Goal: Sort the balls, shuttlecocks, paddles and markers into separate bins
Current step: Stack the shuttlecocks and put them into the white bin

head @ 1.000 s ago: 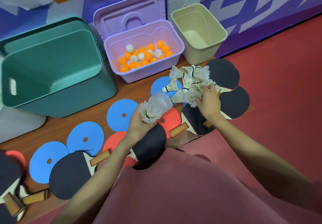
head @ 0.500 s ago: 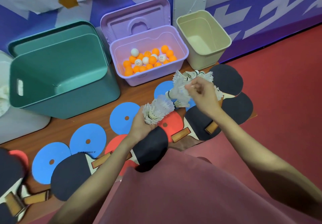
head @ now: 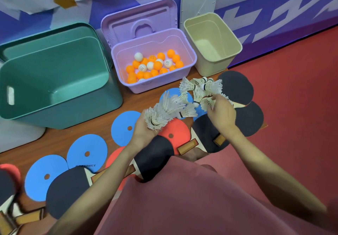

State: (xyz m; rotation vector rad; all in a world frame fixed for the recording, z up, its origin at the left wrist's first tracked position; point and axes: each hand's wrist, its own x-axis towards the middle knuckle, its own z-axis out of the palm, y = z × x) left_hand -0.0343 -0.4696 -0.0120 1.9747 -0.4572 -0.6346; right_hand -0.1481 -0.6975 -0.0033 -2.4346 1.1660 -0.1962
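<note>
Purple bin point(head: 190, 59) holds the balls point(head: 153, 65). Left hand point(head: 144, 131) grips nested shuttlecocks point(head: 164, 111), long axis slanting far-right (blurred). Right hand point(head: 222, 113), raised half a second ago, now down at the pile point(head: 201, 86), fingers pinching a shuttlecock point(head: 207, 103).

paddles point(head: 7, 214) cut off bottom-left

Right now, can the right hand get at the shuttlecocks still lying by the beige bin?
Probably yes. The right hand already pinches one shuttlecock, and the loose shuttlecocks lie just beyond its fingers, uncovered, in front of the beige bin.
</note>
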